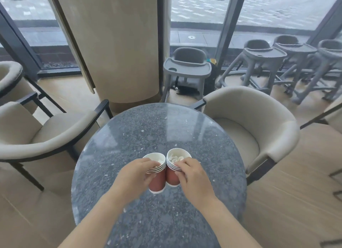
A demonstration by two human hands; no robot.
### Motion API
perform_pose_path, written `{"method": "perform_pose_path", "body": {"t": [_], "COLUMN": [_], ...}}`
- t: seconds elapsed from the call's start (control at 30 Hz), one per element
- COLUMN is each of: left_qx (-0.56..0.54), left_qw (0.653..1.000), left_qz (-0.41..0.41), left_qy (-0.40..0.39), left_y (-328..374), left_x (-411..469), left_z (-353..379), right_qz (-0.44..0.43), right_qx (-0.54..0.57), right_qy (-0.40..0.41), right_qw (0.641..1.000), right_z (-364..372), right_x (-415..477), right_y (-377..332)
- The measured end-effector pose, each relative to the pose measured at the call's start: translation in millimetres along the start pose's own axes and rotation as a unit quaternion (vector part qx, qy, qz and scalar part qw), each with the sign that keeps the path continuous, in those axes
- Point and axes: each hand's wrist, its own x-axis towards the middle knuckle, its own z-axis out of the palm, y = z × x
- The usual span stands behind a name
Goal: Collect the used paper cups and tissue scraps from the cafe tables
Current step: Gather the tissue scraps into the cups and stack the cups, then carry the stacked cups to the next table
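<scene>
Paper cups, two red stacks, touching side by side over the round table [148,129]. Left armchair [46,136] at the edge. Left hand [137,173] has fingers curled round the tilted left stack [157,181]. Right stack [173,177] has tissue scraps [175,158] in its top cup. Right hand [194,175] grips its rim. Right armchair [259,118] beyond. Can't tell whether the stacks are resting or lifted.

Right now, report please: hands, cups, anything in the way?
Left hand grips left cup stack. Right hand grips right cup stack, tissue scraps inside. Stacks touch, over the table. Left armchair, right armchair beside it.
</scene>
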Motion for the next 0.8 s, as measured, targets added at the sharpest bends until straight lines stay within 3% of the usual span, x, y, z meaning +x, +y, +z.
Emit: {"method": "perform_pose_path", "body": {"t": [0.43,0.8], "left_qx": [0.010,-0.019], "left_qw": [0.974,0.924], "left_qz": [0.202,0.312], "left_qy": [-0.102,-0.221], "left_y": [6.5,35.1], "left_x": [-30.9,-55.6], "left_z": [-33.4,-11.0], "right_qz": [0.113,0.255], "right_qx": [-0.081,-0.120], "right_qy": [0.093,0.220], "right_qw": [0.986,0.934], "right_z": [-1.6,5.1], "right_x": [-84.4,-173.6], "right_y": [-67.1,-99.0]}}
